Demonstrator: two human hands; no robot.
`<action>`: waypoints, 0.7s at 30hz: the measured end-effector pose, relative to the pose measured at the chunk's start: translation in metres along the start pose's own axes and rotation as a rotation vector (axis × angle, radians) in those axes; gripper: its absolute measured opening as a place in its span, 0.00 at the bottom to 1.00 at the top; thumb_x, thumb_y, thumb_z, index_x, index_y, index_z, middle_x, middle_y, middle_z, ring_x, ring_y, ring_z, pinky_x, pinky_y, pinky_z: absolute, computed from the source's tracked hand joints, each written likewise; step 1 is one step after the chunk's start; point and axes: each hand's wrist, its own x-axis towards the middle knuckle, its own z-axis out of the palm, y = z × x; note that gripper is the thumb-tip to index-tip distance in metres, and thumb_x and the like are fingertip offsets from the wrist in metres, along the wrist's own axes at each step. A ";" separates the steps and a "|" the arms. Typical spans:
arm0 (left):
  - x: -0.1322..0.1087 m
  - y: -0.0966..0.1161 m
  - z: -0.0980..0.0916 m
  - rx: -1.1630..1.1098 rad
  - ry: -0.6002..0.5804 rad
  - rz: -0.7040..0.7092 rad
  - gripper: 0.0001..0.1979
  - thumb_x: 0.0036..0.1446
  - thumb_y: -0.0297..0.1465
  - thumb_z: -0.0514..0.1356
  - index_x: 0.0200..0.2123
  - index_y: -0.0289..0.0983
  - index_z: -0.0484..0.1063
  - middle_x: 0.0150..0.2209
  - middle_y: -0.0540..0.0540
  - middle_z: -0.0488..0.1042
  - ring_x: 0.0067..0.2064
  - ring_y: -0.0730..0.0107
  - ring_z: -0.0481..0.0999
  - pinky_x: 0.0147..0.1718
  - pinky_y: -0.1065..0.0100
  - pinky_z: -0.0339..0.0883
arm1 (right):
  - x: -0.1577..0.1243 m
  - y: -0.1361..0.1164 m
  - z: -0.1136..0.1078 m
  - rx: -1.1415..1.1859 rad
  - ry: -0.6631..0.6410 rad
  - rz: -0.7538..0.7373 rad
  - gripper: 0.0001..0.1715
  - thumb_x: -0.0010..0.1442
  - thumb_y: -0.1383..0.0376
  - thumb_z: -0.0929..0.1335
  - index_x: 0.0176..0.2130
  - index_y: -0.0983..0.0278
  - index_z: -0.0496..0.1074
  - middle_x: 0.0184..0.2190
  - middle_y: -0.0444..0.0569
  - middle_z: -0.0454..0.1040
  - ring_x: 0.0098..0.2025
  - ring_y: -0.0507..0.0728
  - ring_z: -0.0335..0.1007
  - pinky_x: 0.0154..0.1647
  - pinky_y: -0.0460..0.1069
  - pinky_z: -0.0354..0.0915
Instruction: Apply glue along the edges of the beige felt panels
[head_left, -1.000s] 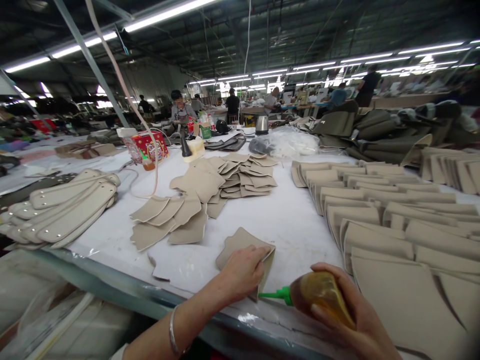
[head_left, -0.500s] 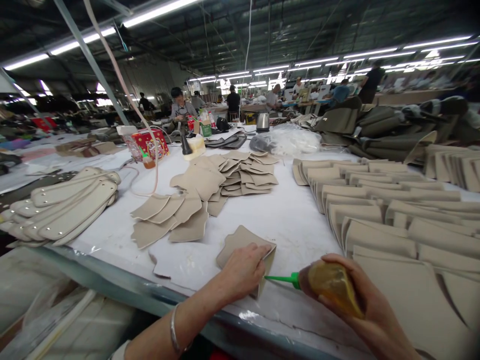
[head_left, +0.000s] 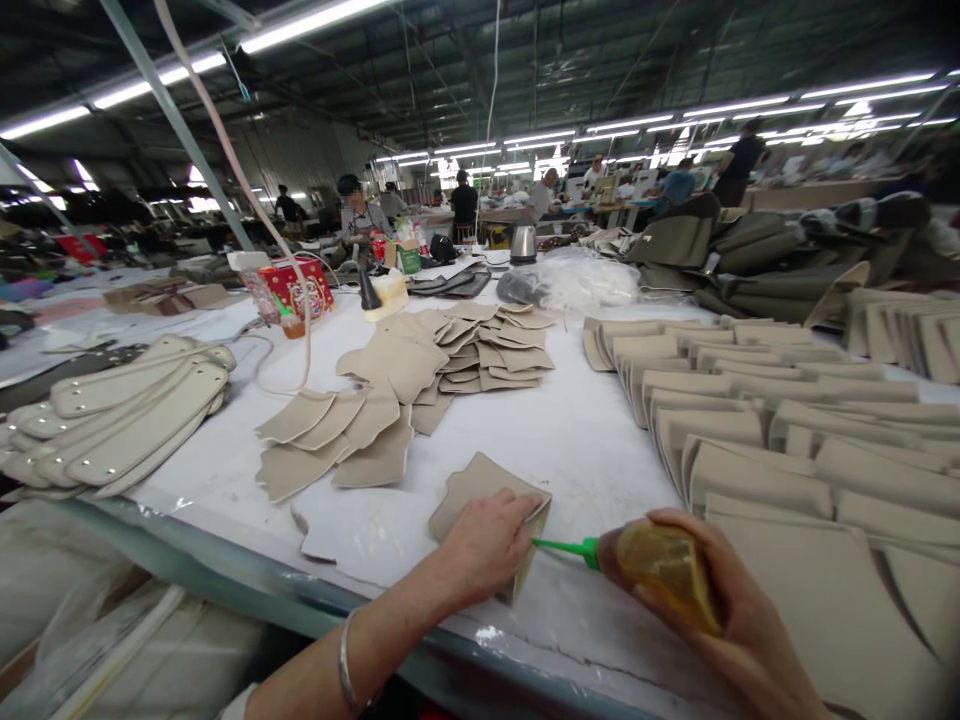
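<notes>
My left hand is closed over a beige leather piece on the white-covered table, its fingers on the right part of the piece and the thumb side hidden. In my right hand is a squeeze bottle of amber liquid, tilted on its side. Its thin green nozzle points left, with the tip at the right edge of the leather piece, close to my left fingers. Whether the tip touches the piece, I cannot tell. A loose pile of similar beige leather pieces lies behind and left of my hands.
Rows of folded beige panels fill the right side. Studded pale straps are stacked at left. Farther back are a red box, a second small glue bottle, a kettle and plastic bags. A hose hangs down. Several people work beyond.
The green nozzle tip has shifted slightly up along the leather piece's right edge. Both hands keep their holds, and the left hand has hardly moved.
</notes>
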 end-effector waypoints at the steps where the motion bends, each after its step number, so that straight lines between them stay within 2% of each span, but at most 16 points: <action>1: 0.001 0.000 0.000 -0.002 0.000 0.003 0.24 0.60 0.28 0.45 0.59 0.43 0.64 0.42 0.46 0.73 0.42 0.62 0.73 0.44 0.64 0.66 | -0.001 -0.001 0.001 0.026 -0.017 0.018 0.26 0.57 0.52 0.70 0.51 0.57 0.64 0.47 0.45 0.69 0.45 0.59 0.68 0.45 0.46 0.64; 6: 0.003 -0.001 0.000 -0.014 0.002 0.008 0.24 0.60 0.28 0.45 0.59 0.42 0.64 0.43 0.46 0.73 0.43 0.62 0.73 0.45 0.64 0.66 | 0.002 0.001 -0.002 0.027 -0.012 0.065 0.26 0.58 0.52 0.70 0.52 0.57 0.63 0.45 0.45 0.68 0.42 0.58 0.68 0.43 0.46 0.64; 12: 0.004 -0.002 0.000 -0.038 -0.008 0.010 0.25 0.60 0.27 0.45 0.59 0.41 0.64 0.45 0.45 0.73 0.45 0.61 0.73 0.46 0.63 0.66 | 0.002 0.008 -0.006 0.029 -0.063 0.030 0.26 0.58 0.51 0.70 0.53 0.56 0.63 0.48 0.45 0.69 0.45 0.58 0.68 0.45 0.45 0.65; 16: 0.005 -0.003 0.001 -0.045 -0.006 0.012 0.25 0.59 0.27 0.45 0.59 0.41 0.64 0.46 0.45 0.73 0.46 0.62 0.73 0.47 0.63 0.65 | 0.004 0.011 -0.007 -0.031 -0.018 -0.037 0.25 0.58 0.53 0.71 0.52 0.56 0.63 0.46 0.45 0.70 0.42 0.57 0.70 0.41 0.44 0.67; 21: 0.004 -0.003 0.001 -0.054 -0.009 0.014 0.25 0.58 0.26 0.46 0.59 0.41 0.64 0.47 0.45 0.73 0.47 0.62 0.73 0.48 0.63 0.65 | 0.006 0.011 -0.006 -0.031 -0.038 -0.071 0.25 0.60 0.53 0.70 0.53 0.55 0.63 0.46 0.45 0.70 0.43 0.56 0.70 0.43 0.44 0.67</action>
